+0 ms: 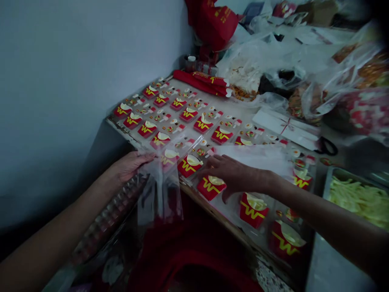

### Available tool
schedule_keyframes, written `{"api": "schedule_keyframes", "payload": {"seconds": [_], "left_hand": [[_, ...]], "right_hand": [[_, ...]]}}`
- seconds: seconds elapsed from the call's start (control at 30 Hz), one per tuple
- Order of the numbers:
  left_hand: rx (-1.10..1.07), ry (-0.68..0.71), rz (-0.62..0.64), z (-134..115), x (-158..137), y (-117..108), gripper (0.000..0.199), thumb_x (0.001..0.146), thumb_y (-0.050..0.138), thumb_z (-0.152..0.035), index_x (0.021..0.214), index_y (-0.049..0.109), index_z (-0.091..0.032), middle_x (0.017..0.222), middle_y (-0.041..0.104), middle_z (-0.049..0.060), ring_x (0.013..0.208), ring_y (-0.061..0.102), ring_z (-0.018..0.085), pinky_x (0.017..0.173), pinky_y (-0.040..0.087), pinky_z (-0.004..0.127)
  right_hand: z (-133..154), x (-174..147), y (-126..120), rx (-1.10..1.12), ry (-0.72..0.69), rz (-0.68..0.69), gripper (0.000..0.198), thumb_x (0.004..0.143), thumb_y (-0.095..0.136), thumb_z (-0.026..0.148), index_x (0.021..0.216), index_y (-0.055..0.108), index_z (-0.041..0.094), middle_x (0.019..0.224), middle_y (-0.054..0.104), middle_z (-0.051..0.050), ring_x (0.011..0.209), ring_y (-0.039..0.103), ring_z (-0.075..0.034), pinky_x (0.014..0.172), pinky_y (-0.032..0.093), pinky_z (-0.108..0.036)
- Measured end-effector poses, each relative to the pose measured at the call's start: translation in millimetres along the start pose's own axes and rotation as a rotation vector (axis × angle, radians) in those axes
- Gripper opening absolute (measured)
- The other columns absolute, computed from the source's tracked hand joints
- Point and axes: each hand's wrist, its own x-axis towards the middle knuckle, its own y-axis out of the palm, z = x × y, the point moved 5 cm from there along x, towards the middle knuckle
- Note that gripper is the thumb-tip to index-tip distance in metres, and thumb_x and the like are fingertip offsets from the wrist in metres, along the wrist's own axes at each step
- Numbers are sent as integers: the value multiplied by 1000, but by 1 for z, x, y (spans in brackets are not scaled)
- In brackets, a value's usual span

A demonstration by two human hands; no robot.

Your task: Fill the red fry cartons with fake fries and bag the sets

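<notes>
My left hand point(132, 165) is closed on the edge of a clear plastic bag point(159, 194), which hangs down past the table's front edge. My right hand point(226, 172) reaches over the table, thumb apart from the fingers and nothing visible in its grasp. Just beneath it lies a small red fries box point(211, 187) with a yellow zigzag on it; another such box point(190, 165) is by its fingertips. Rows of these red miniature boxes, each with small food-shaped pieces beside it, cover the table point(212, 209).
A metal tray point(330, 182) of pale yellow strips stands at the right. A folded red bag point(200, 83) lies at the back, near a white box point(285, 127) and black scissor handles point(327, 146). Plastic bags point(319, 81) crowd the back right. A wall point(75, 61) borders the left.
</notes>
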Motion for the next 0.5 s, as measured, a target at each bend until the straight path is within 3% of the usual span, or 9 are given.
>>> {"api": "schedule_keyframes", "payload": {"seconds": [0.1,0.17,0.27,0.33,0.43,0.5], "left_hand": [[20,26,8,-6,-15,-2,30,65,86,-36,86,75,-17,77,75,1,64,63,14,62,51,25],[47,45,-31,-11,-25,-5,31,65,86,-36,87,76,-18,76,75,-1,63,62,13,60,47,23],[73,67,-79,-13,-37,-7,32,59,89,-37,81,74,-19,70,71,-2,59,59,12,57,44,23],[75,92,-73,-8,-40,-3,31,55,89,-36,74,71,-19,66,68,-3,58,57,12,58,44,23],[126,83,-47,9,-44,13,33,51,90,-35,66,66,-18,62,62,-3,56,53,11,57,41,23],[154,59,-13,23,-48,26,35,51,90,-37,63,63,-18,61,61,-3,56,52,11,56,40,23]], "right_hand": [[-7,-11,-3,105,71,-93,29,89,72,32,117,69,24,108,68,-7,102,58,-22,89,41,-34],[-5,-15,5,86,96,-71,14,94,65,27,105,73,22,96,71,-7,94,60,-22,86,41,-34],[3,-21,15,56,70,-10,17,98,56,20,96,73,19,90,71,-8,92,60,-21,84,42,-34],[4,-25,7,99,81,-82,20,100,53,21,102,72,18,94,72,-9,93,60,-21,84,43,-33],[3,-27,-13,108,87,-194,27,95,65,32,118,69,19,110,69,-10,101,58,-22,88,43,-34],[7,-19,-17,24,33,-139,33,88,74,33,118,69,21,116,68,-10,106,56,-25,89,41,-36]]}}
